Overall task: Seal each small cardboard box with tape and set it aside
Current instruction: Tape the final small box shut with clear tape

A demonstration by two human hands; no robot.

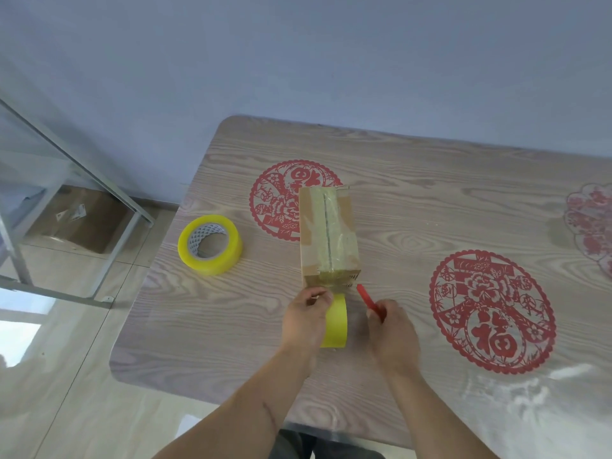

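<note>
Cardboard box [328, 233] lying mid-tabletop [430, 200], tape running along its top seam | left hand [306, 321] gripping a yellow tape roll [336, 321] just below the box's near end | right hand [392, 329] pinching a red cutter [369, 299] — tip near the box corner | spare tape roll [210, 245] lying flat, left of the box.

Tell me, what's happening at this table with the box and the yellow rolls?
A person is taping a small cardboard box shut. Tape already runs along its top seam and down the near end. The left hand grips a yellow tape roll just below that end, and the right hand holds a red cutter pointed at the tape, seemingly about to cut it. A second roll lies on the table to the left.
</note>
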